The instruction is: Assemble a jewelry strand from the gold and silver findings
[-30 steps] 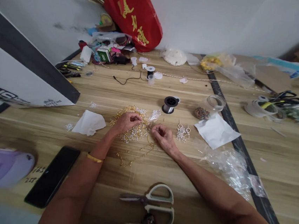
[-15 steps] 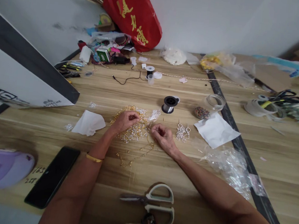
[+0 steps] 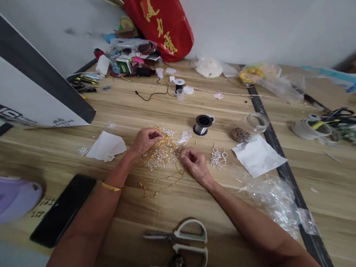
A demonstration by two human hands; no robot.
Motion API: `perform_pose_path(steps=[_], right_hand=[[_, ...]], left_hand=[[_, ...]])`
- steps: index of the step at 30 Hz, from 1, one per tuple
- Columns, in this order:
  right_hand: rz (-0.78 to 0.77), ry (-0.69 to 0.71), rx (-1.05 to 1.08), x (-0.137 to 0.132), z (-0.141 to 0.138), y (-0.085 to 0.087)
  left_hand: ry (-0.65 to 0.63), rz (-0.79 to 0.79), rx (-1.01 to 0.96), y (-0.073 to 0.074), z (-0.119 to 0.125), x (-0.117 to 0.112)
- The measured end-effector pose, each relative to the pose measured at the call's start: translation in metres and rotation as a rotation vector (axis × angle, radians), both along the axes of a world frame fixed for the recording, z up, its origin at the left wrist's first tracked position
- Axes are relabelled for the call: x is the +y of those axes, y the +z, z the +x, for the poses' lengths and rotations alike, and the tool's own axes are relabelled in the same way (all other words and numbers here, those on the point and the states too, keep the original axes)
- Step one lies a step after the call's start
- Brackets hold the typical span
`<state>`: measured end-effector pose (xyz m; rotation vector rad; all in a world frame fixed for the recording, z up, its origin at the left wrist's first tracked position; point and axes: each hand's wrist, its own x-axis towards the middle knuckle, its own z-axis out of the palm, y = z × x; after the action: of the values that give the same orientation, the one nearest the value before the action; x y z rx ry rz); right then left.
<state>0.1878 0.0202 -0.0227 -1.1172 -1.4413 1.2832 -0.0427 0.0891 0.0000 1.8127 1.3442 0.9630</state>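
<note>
A heap of gold and clear beads lies on the wooden table in front of me. Over its left upper side my left hand has thumb and forefinger pinched together; what they hold is too small to make out. At the heap's right edge my right hand is closed in a pinch. A gold beaded strand curves up from the bare wood to those right fingertips. White threads lie just beyond the heap, and clear bead pieces with small rings sit right of my right hand.
Scissors lie close to my body, a black phone by my left forearm. A wire spool stands behind the heap. A glass jar, white paper and plastic bags are at right, a large box at left.
My left hand has shifted slightly left and up on the heap, uncovering more beads. My right hand keeps its pinch in nearly the same place.
</note>
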Motion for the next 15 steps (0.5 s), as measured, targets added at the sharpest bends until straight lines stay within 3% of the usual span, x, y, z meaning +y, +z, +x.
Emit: perform_pose_path(steps=[15], right_hand=[[-0.007, 0.006, -0.008, -0.0004, 0.0003, -0.0001]], left_hand=[[-0.028, 0.004, 0.113, 0.0061, -0.0054, -0.0006]])
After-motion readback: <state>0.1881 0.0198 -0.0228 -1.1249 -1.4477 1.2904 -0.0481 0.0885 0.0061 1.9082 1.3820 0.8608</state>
